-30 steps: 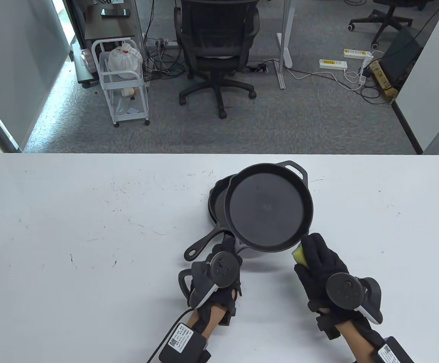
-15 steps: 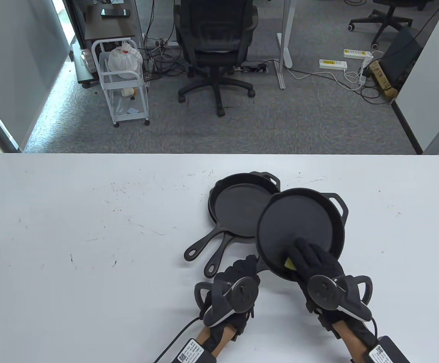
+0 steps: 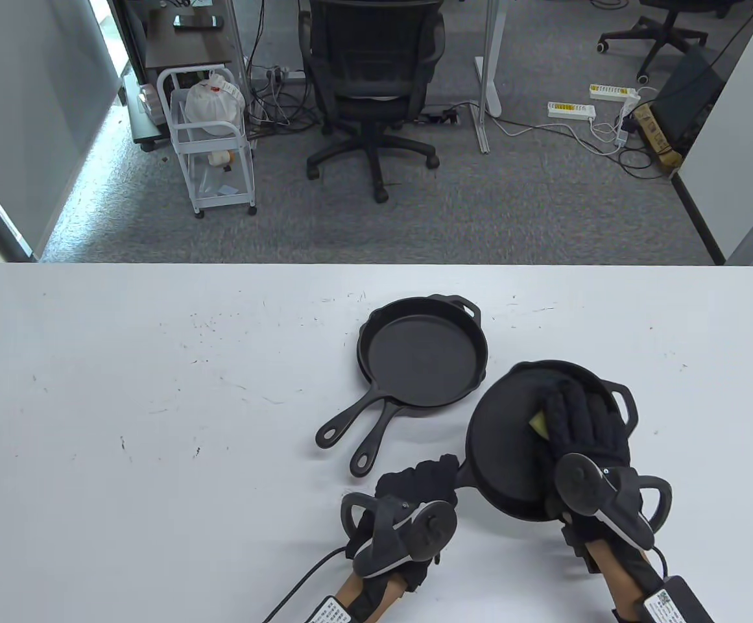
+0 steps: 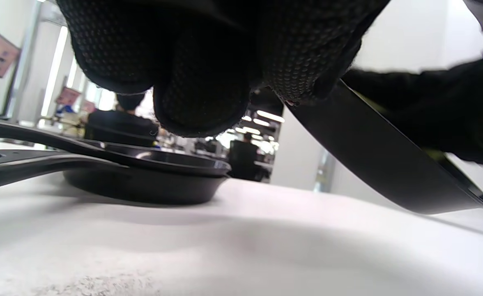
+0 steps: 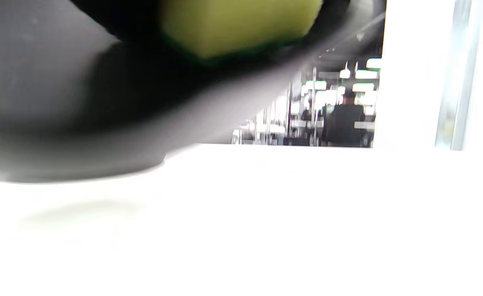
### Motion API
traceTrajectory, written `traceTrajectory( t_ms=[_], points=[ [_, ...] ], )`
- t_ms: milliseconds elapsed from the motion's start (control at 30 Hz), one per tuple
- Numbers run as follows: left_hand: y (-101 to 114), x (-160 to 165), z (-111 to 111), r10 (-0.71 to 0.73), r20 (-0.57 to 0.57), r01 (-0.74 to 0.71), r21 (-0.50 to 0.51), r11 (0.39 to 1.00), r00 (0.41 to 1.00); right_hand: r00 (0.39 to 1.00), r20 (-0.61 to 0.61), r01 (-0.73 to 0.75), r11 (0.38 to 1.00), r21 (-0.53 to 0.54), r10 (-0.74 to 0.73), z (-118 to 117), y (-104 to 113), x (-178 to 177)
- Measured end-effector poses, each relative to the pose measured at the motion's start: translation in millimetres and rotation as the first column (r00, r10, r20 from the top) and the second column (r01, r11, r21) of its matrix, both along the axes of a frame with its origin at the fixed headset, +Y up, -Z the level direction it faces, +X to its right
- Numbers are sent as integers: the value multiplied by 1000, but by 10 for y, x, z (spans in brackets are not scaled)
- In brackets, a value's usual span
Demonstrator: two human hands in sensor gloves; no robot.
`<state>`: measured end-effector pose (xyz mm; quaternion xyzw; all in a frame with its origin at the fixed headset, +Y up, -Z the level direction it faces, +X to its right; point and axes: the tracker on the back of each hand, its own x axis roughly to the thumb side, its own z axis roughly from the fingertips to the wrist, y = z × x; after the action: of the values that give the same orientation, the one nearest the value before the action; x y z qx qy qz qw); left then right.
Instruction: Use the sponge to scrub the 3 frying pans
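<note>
Two black frying pans [image 3: 421, 350] lie stacked at the table's centre, their handles [image 3: 344, 428] pointing toward me. My left hand [image 3: 418, 487] grips the handle of a third black pan [image 3: 506, 454], held tilted at the front right; in the left wrist view this pan [image 4: 389, 164] slopes down to the table beside the stacked pans [image 4: 143, 172]. My right hand [image 3: 584, 422] lies inside the third pan, holding a yellow-green sponge [image 3: 538, 422] against its surface. The right wrist view shows the sponge [image 5: 233, 24] pressed on the blurred pan [image 5: 60, 102].
The white table [image 3: 155, 389] stretches wide to the left of the pans. Beyond its far edge stand an office chair [image 3: 373, 78] and a white wire cart [image 3: 211, 143] on grey carpet.
My left hand has carried the top pan off the stack, down and right toward the front. My right hand brought the sponge from the pan's rim onto its inner surface.
</note>
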<state>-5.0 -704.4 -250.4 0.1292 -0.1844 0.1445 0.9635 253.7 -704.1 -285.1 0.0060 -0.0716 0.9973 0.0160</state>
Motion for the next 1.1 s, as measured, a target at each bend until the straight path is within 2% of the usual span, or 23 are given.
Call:
traceTrajectory(
  t_ms=[67, 133, 233, 300, 400, 467, 567, 633, 700, 767, 833, 867, 1000, 1100],
  points=[
    [-8, -62, -18, 4, -50, -3, 9, 1000, 999, 999, -47, -19, 1000, -25, 18, 4, -28, -70],
    [-10, -131, -38, 18, -63, -17, 15, 1000, 998, 987, -151, -61, 998, -6, 60, 55, -59, -230],
    [-44, -166, -44, 53, -22, -55, -82, 995, 998, 950, -294, -102, 994, 31, 107, 152, -77, -484],
    [-66, -128, -22, 49, -1, -49, -95, 994, 999, 934, -335, -114, 992, 53, 125, 192, -68, -580],
    [-31, -39, 12, 39, 61, -32, -117, 993, 997, 944, -320, -60, 997, 55, 75, 188, -48, -561],
    [-14, 34, 57, 22, 91, -11, -122, 992, 996, 966, -249, -37, 993, 114, 65, 178, -7, -456],
    [-3, 102, 103, -41, 120, 53, -98, 994, 992, 997, -74, -7, 989, 148, 18, 116, 33, -217],
    [22, 79, 100, -30, 79, 37, -83, 996, 996, 998, 47, 37, 994, 99, -41, 58, -13, -72],
    [59, 10, 77, -31, 28, 32, -54, 998, 999, 997, 38, 59, 996, 60, -62, 25, -51, -36],
    [70, -86, 48, -8, -36, 7, -26, 1000, 999, 1000, 1, 11, 1000, -12, -11, 3, -71, -81],
    [61, -167, 30, 20, -86, -20, -3, 1000, 996, 996, -79, -53, 997, -56, 48, 29, -87, -210],
    [50, -193, 16, 43, -95, -45, -13, 999, 995, 983, -174, -78, 995, -69, 65, 62, -96, -319],
    [-13, -145, 0, 37, -18, -39, -100, 994, 999, 930, -346, -134, 991, -2, 125, 209, -99, -602],
    [-23, -36, 25, 31, 84, -18, -145, 989, 996, 944, -303, -119, 990, 68, 135, 258, -47, -647]
  ],
)
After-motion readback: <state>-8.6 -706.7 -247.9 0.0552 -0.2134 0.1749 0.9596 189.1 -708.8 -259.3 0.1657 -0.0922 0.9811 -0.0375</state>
